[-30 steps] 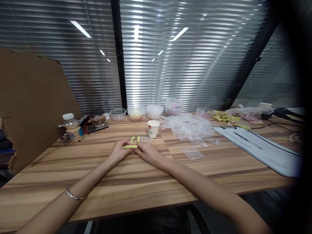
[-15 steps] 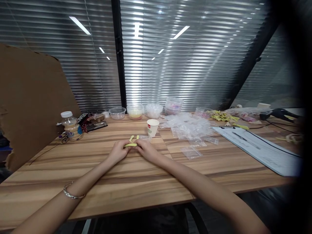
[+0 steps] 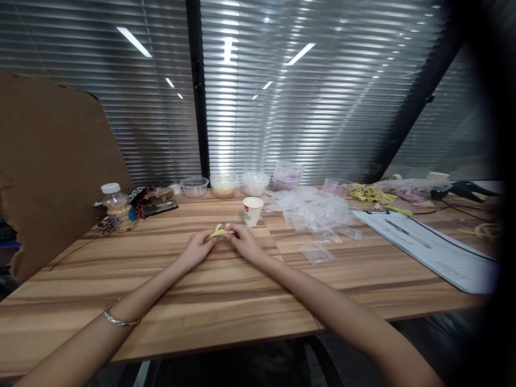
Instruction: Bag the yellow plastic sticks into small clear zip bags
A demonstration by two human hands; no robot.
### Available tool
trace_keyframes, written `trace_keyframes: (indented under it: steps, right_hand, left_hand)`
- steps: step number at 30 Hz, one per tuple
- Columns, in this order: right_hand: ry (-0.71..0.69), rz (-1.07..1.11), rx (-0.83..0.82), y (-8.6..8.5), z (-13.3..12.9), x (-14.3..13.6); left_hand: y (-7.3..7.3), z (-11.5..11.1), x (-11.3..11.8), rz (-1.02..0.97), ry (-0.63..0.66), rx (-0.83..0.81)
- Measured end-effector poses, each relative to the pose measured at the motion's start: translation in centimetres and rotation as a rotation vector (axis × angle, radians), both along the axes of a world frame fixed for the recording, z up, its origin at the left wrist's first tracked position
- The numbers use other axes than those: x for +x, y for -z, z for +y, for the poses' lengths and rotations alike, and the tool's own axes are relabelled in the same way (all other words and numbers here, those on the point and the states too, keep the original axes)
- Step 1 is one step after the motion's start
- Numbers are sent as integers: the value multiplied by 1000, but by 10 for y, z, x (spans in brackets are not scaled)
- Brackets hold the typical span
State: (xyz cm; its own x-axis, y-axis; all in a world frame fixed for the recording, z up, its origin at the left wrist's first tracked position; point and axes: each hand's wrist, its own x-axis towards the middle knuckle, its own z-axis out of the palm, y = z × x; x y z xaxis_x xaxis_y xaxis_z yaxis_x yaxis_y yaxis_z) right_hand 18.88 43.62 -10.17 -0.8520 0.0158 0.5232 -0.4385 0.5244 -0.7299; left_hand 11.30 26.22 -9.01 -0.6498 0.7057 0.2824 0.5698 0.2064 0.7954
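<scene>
Since half a second ago, the yellow strip [image 3: 215, 234] has tipped out of level: its right end now rides higher than its left, and the fingers of the right hand [image 3: 244, 243] have lifted a little with it. The left hand [image 3: 196, 249] keeps nearly the same place, low over the table [image 3: 217, 306], just in front of the paper cup [image 3: 252, 212].

The left thumb and fingers look closed, with hardly any gap, around the strip's left end. The right fingers are bent in and reach the other end, but they are too small and blurred to tell whether they pinch it or only touch it. So the strip is between the two hands, near the middle of the table, and the change of slant suggests it is being handled there rather than put down.

Just beyond it, two short yellow pieces [image 3: 218, 227] show above the fingertips, less plainly than before; whether they touch the strip cannot be told. Some of the clear plastic near the right fingers has also dropped from sight. Cup, loose plastic bags [image 3: 312, 209] and clipboard [image 3: 431, 250] stay where they were, apart from both hands
</scene>
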Motion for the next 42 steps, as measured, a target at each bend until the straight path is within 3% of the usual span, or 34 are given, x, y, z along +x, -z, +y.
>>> trace_keyframes:
  steps: [5,13,18,26,35,42]
  right_hand:
    - [46,-41,-107,0,2,-2]
    - [121,-26,-180,-4,1,-1]
    - [133,-8,-209,-5,2,-1]
    - [33,18,-112,-6,-2,3]
    - [-165,57,148,-16,-9,12]
    - [-157,107,193,-10,-9,9]
  left_hand:
    - [1,1,0,-25,4,-11]
    - [2,3,-4,-350,97,105]
    - [-1,1,-5,-413,99,143]
    - [-2,1,-5,-459,134,189]
    - [7,-7,-26,-827,-20,518]
    - [10,-10,-31,-922,-48,677]
